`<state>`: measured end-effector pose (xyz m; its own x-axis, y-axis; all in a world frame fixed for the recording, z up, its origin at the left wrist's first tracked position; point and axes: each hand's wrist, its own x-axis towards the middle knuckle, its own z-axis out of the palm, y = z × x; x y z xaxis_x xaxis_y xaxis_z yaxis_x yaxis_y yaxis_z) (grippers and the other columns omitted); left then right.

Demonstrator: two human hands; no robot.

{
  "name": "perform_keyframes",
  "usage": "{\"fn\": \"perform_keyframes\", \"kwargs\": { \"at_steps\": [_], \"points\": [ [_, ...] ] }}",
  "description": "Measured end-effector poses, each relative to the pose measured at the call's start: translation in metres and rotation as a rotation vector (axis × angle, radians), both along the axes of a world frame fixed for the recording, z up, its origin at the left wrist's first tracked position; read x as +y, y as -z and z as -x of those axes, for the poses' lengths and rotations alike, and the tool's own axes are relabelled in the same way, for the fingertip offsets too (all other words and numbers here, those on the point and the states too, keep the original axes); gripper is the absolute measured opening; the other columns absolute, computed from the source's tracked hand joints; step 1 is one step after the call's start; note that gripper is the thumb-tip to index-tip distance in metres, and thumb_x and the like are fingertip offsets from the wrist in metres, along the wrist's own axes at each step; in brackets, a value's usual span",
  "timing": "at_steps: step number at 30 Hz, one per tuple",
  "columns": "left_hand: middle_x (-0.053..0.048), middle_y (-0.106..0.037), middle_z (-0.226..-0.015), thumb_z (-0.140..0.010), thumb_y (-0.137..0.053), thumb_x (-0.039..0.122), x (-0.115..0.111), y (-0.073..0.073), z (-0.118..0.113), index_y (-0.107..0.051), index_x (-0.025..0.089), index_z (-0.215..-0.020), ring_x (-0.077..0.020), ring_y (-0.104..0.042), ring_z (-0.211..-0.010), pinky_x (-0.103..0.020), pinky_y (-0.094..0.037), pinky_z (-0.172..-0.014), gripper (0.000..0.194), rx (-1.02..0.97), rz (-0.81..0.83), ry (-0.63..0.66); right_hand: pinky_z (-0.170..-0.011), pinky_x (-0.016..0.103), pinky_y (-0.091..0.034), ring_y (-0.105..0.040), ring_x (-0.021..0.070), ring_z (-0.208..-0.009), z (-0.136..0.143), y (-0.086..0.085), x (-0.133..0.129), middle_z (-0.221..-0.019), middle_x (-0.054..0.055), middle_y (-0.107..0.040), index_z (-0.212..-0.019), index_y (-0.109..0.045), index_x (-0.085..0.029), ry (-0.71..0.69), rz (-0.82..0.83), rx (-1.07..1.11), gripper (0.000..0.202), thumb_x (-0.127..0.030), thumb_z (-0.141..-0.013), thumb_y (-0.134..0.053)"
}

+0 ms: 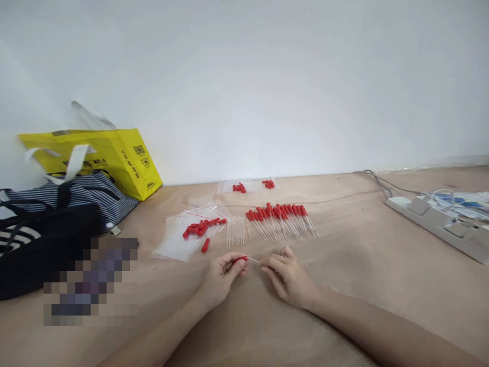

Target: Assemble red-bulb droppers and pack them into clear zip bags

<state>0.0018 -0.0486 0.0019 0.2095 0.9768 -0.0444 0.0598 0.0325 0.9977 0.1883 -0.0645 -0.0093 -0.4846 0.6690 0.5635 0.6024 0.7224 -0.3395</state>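
My left hand point(229, 270) is closed on a red rubber bulb point(240, 259). A thin clear dropper tube point(253, 261) runs from the bulb's end to my right hand point(284, 275), whose fingers pinch its other end. How deep the tube sits in the bulb is hidden. Beyond my hands lies a row of droppers point(282, 219) with red bulbs on their tubes. Left of them are several bare tubes point(235, 232). Loose red bulbs point(200, 228) lie on a clear zip bag point(175, 244), and a single red bulb point(205, 245) rests just in front of that pile.
Near the wall, another clear bag point(252, 186) bears more red bulbs. A yellow bag point(130, 163), a striped bag point(114, 204) and a black bag point(49, 250) stand at left, beside a blurred-out object point(91, 280). A white power strip point(439, 229) with cables is at right.
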Motion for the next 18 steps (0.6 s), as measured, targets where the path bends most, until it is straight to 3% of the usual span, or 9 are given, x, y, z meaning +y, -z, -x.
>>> {"fn": "perform_keyframes", "kwargs": {
  "at_steps": [10,18],
  "points": [
    [0.0,-0.06,-0.061,-0.072,-0.055,0.035,-0.006,0.011,0.004,-0.062,0.015,-0.079,-0.0111,-0.056,-0.056,-0.021,-0.048,-0.055,0.023,0.196,-0.138,0.049,-0.058,0.03,-0.017,-0.032,0.0092,-0.047,-0.01,-0.01,0.009,-0.056,-0.002,-0.051,-0.083,-0.058,-0.014,-0.041,-0.309,-0.151,0.025,-0.007,-0.078,-0.034],
    [0.001,-0.059,-0.059,-0.076,-0.051,0.033,-0.014,0.011,0.002,-0.061,0.017,-0.079,-0.0104,-0.055,-0.053,-0.02,-0.047,-0.051,0.019,0.249,-0.226,0.095,-0.059,0.029,-0.017,-0.035,0.01,-0.051,-0.006,-0.007,0.004,-0.06,-0.001,-0.052,-0.08,-0.057,-0.016,-0.02,-0.178,-0.116,0.022,-0.01,-0.078,-0.036]
  ]
}}
